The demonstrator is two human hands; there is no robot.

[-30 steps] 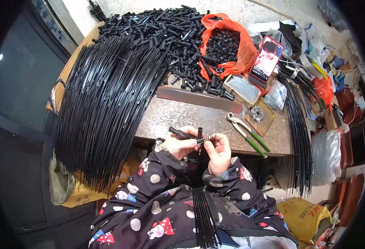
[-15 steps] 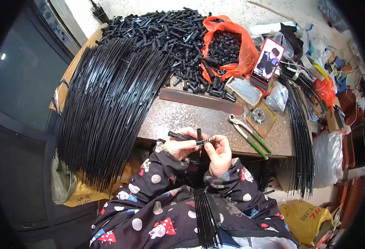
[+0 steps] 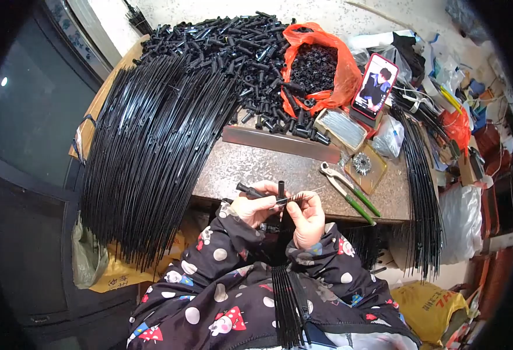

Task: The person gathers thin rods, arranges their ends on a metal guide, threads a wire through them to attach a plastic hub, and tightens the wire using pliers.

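Close together at the table's front edge, both of my hands are closed. My left hand (image 3: pixel 254 210) grips a black plastic tube fitting (image 3: pixel 248 191) whose end sticks out to the left; a second dark tube (image 3: pixel 281 188) stands upright at its fingertips. Between thumb and fingers, my right hand (image 3: pixel 308 219) pinches a thin wire (image 3: pixel 316 189) beside a row of small dark rod ends. Where the wire meets the fitting is too small to make out. A bunch of thin black rods (image 3: pixel 288 306) hangs down over my lap.
Long black rods (image 3: pixel 151 146) lie in a large pile on the left. Behind a metal bar (image 3: pixel 280 144) are heaped black fittings (image 3: pixel 221 46) and a red bag (image 3: pixel 347 73) of small parts. Green-handled pincers (image 3: pixel 350 192), a wire box (image 3: pixel 343 128) and a phone (image 3: pixel 375 87) are on the right.
Both hands stay in nearly the same place, still gripping the fitting and the wire. Only slight shifts of the fingers and of the upright tube show.
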